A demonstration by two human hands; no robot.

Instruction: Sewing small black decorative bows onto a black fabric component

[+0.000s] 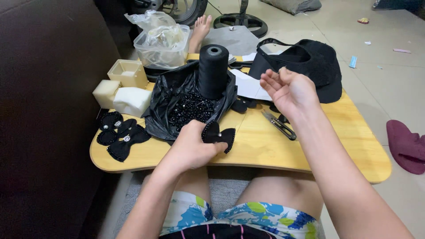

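My left hand point(192, 148) grips a black fabric bow point(220, 134) edged with small beads, just above the near part of the wooden lap table point(265, 148). My right hand point(287, 88) is raised above the table's right half, fingers pinched together as if on a needle or thread too thin to see. A tall black thread cone point(213, 71) stands in a black plastic bag point(170, 99) that holds a heap of black beads point(190, 110). Thread snips point(279, 125) lie on the table below my right hand.
Two finished black bows point(119, 132) lie at the table's left corner beside white foam blocks point(124, 97). Behind are a clear plastic tub point(161, 46), a black cap point(305, 62), white paper point(250, 86), and a dark red slipper point(406, 146) on the floor.
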